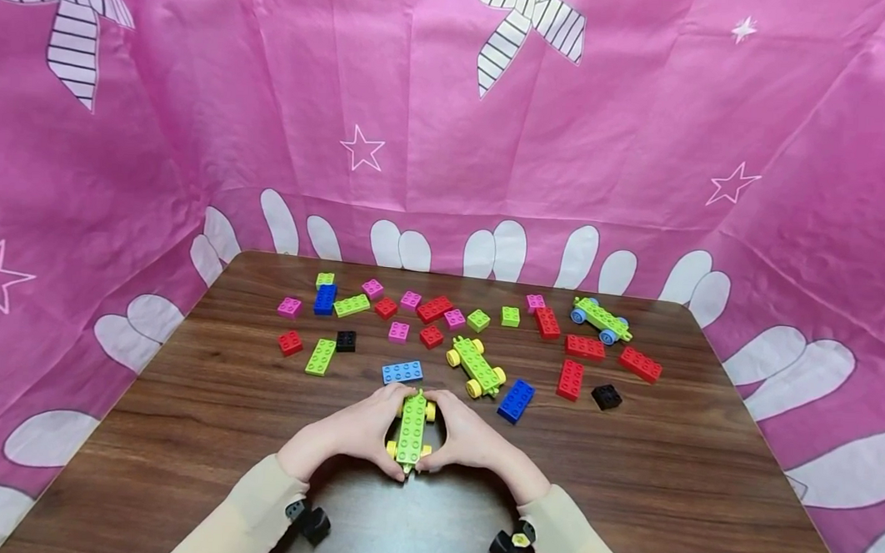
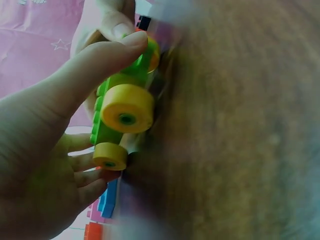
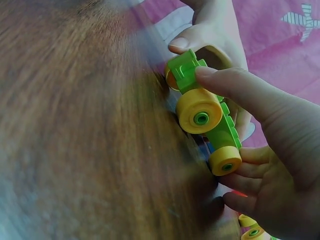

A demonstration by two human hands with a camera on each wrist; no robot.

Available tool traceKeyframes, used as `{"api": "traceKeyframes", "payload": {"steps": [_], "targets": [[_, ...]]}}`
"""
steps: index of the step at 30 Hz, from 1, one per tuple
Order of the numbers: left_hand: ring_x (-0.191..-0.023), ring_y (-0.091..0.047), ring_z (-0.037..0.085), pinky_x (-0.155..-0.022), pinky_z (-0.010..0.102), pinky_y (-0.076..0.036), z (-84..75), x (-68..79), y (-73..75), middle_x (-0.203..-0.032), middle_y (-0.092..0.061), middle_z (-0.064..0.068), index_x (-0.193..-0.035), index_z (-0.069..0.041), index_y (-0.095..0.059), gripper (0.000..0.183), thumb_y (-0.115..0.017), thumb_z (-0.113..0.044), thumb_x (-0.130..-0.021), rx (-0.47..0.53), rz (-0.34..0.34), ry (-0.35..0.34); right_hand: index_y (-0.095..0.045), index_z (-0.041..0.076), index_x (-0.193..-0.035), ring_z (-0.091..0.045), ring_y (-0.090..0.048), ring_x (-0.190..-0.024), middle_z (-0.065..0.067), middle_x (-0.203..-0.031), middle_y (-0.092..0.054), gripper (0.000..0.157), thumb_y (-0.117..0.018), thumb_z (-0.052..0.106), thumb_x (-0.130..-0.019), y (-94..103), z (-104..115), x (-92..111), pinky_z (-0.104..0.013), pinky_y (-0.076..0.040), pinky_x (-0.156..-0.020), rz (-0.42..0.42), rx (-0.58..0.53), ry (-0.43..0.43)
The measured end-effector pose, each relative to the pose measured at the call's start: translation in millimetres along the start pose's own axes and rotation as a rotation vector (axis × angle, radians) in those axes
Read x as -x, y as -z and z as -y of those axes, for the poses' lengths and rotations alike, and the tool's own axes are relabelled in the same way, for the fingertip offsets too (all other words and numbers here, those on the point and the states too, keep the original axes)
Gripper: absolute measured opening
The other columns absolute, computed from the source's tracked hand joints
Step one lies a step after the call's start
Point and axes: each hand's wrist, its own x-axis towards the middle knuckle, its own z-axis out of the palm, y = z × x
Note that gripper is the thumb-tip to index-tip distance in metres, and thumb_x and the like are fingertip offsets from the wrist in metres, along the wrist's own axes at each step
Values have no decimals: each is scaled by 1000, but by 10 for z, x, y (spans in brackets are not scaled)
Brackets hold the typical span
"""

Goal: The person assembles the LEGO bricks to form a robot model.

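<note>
A lime-green toy car base (image 1: 411,429) with yellow wheels and studs on top is near the front middle of the table, its long side pointing away from me. My left hand (image 1: 363,427) holds it from the left, thumb at the near end and fingers at the far end. From the other side my right hand (image 1: 472,435) grips it the same way. In the left wrist view, the thumb lies on the green end above a yellow wheel (image 2: 127,108). The right wrist view has the right thumb against the green end, over another yellow wheel (image 3: 199,111).
Just beyond the hands lie a light blue brick (image 1: 402,372), a second green car base (image 1: 477,367) and a dark blue brick (image 1: 516,401). A blue-wheeled car base (image 1: 601,320) stands at the back right. Several red bricks (image 1: 570,379) and small pink bricks (image 1: 399,332) are scattered around.
</note>
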Motion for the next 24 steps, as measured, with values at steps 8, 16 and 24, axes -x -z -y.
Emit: {"api": "traceKeyframes", "payload": {"steps": [8,16,24], "targets": [[-124,-48,22,-105,41,-42,41,-11,90,-136,-47,12,-140,0,-36,100,-88,-40,-64,36,29,34,-41,-1,-139,-22,-51,-123,-12,-134,-50,97,-88,35,-62,-7,-14,3,-41,-44,-103,12,-1,-1],[-124,-50,23,-105,42,-42,62,-30,179,-135,-52,11,-139,0,-43,92,-85,-43,-69,7,71,48,-40,1,-140,-23,-49,-125,-11,-136,-49,98,-88,39,-63,3,-14,8,-43,-43,-104,24,-16,-6],[-123,-54,23,-103,43,-44,118,-79,413,-132,-59,8,-133,-4,-55,63,-75,-38,-83,-23,76,21,-37,3,-143,-23,-44,-130,-10,-141,-45,101,-86,45,-66,12,-42,1,-43,-40,-107,49,-18,-18]]}}
